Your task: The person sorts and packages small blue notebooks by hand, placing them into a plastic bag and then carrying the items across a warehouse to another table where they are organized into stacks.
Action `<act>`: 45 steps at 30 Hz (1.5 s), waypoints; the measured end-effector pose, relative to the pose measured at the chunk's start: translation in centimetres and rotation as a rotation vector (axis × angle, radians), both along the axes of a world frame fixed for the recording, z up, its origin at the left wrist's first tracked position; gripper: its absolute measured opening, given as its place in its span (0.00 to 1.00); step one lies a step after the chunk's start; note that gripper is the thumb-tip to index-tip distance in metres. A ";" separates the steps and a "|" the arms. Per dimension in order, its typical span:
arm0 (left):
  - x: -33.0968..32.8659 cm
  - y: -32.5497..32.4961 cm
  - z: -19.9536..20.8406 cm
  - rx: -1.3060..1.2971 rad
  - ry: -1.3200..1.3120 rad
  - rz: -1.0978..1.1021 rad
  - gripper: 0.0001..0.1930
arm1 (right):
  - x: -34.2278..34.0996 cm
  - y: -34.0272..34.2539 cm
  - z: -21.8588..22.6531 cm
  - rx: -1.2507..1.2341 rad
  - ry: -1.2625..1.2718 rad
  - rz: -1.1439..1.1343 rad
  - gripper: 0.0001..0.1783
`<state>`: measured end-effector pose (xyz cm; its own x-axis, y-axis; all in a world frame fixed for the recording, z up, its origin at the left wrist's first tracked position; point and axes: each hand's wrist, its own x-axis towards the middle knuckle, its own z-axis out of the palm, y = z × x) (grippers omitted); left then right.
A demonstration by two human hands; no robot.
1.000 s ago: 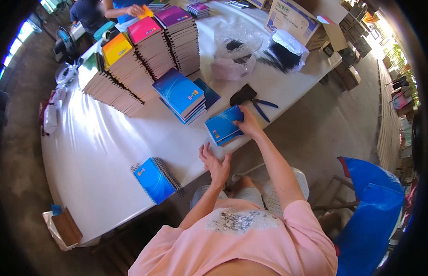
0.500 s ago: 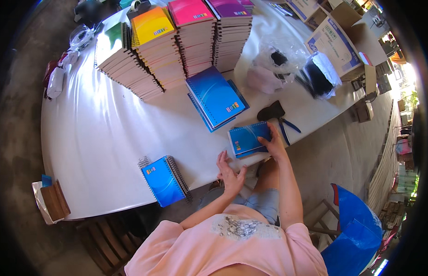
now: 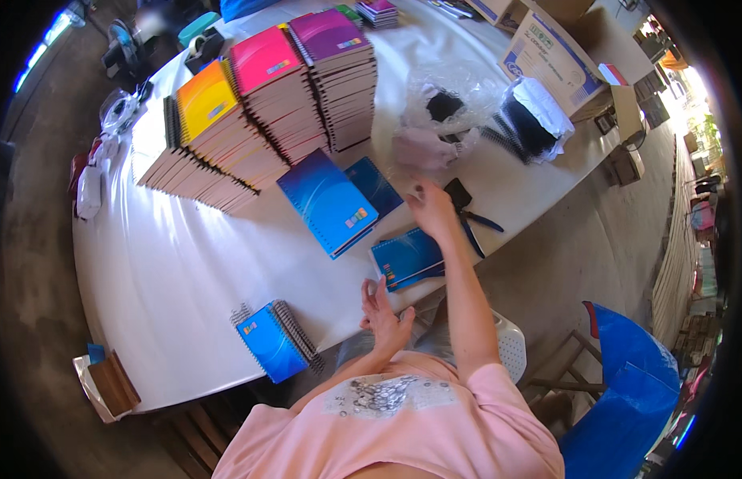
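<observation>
A blue notebook (image 3: 407, 254) with a row of punched holes lies near the table's front edge, on top of another blue piece. My left hand (image 3: 383, 315) is beside its lower left corner, fingers apart, holding nothing. Beyond the notebook, my right hand (image 3: 433, 209) reaches over the table with its fingers loosely bent and slightly blurred; I see nothing in them. Close to its right lie dark-handled pliers (image 3: 476, 223) and a small black object (image 3: 457, 193). Further in is a blue notebook stack (image 3: 327, 203), overlapping a darker blue cover (image 3: 374, 188).
Tall stacks of spiral notebooks, yellow (image 3: 203, 104), pink (image 3: 263, 60) and purple (image 3: 327, 36), stand at the back. Black binding coils (image 3: 524, 128) in white wrapping and a clear plastic bag (image 3: 447, 96) lie right. Coil-bound blue notebooks (image 3: 274, 343) sit front left. A carton (image 3: 550, 64) stands beyond.
My right hand has let go of the blue notebook and moved away from me, past it. My left hand stays near the notebook's corner. The whole view has shifted and turned slightly.
</observation>
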<state>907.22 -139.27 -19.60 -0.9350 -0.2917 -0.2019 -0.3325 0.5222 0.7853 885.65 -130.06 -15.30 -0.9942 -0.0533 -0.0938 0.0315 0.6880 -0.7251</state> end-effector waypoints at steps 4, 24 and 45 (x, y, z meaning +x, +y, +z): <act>0.0 0.4 0.0 0.016 -0.003 -0.002 0.47 | -3.9 -2.6 -1.2 0.180 -0.172 0.021 0.38; 0.1 0.5 0.2 0.090 0.010 0.079 0.43 | 1.6 1.6 0.8 0.091 1.114 -0.040 0.14; 1.6 1.0 -0.1 0.199 -0.059 0.120 0.45 | -3.6 0.5 -9.8 0.420 0.195 0.632 0.21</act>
